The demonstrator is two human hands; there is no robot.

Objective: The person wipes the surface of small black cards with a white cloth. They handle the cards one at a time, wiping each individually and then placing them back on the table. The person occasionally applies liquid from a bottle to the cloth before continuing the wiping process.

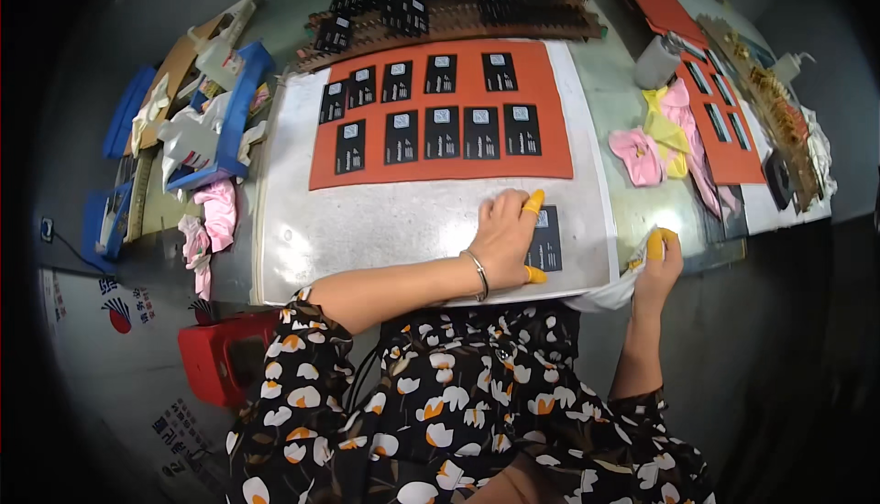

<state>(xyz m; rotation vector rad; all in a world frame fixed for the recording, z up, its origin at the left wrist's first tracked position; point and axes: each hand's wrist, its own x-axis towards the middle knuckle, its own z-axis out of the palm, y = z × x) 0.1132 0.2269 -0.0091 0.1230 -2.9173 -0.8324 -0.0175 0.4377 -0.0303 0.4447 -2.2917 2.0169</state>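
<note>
My left hand [504, 240] reaches across the grey work board with yellow finger cots on thumb and forefinger. Those two fingers are spread to the upper and lower ends of a black rectangular card [549, 240] and hold it down near the board's right front corner; the palm covers its left side. Just off the board's right edge, my right hand [658, 264], also with a yellow finger cot, is closed on a white cloth [600, 298] that drapes over the table edge. Several similar black cards [442, 133] lie in two rows on an orange mat [367, 179] beyond.
Slotted racks [458, 14] with black pieces stand at the back. To the left are a blue basket [240, 124] with bottles and pink cloths [218, 215]. Pink and yellow cloths [674, 133], a grey bottle [656, 62] and another orange mat [729, 160] lie right. A red stool [215, 357] stands below.
</note>
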